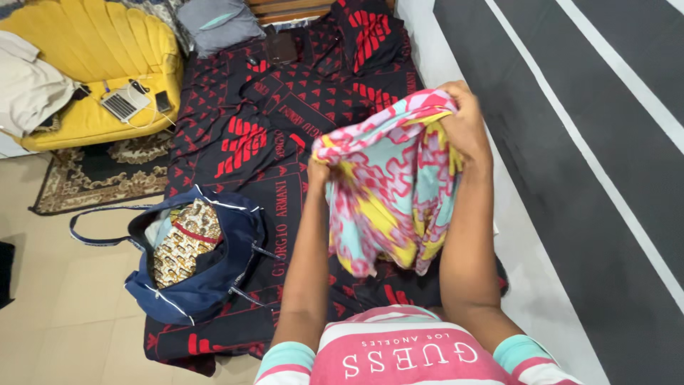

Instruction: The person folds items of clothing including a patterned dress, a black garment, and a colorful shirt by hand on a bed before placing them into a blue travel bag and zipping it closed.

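Both hands hold a patterned garment (388, 189) up above the bed (285, 114), which serves as the landmark here. The right hand (464, 121) is clenched on a bunch of the cloth at its upper edge, over the bed's right side near the pale mattress border (531, 285). The left hand (318, 173) grasps the other end lower down, its fingers mostly hidden behind the fabric, so the grip there reads as closed on the cloth though only the back of the hand shows.

As a judgement of progress: the garment is lifted and gathered but not yet laid out or folded; it hangs crumpled between the hands, with loose folds drooping toward the bed's near end. At the bed's left edge sits an open navy bag (203, 260), with a brown-and-cream printed cloth (184, 239) already inside, which suggests some packing or sorting is partly done, while this piece remains in hand.

The garment itself is thin and soft-looking, printed in pink, turquoise, yellow and white in a zigzag, geometric pattern. It is bunched so that its shape, whether shirt, dress or wrap, cannot be told.

The bed wears a dark cover with red motifs. Beyond the bed's left side stands a yellow chair (100, 64) with a laptop (122, 103) on it, and a patterned rug (100, 175) lies on the floor below.
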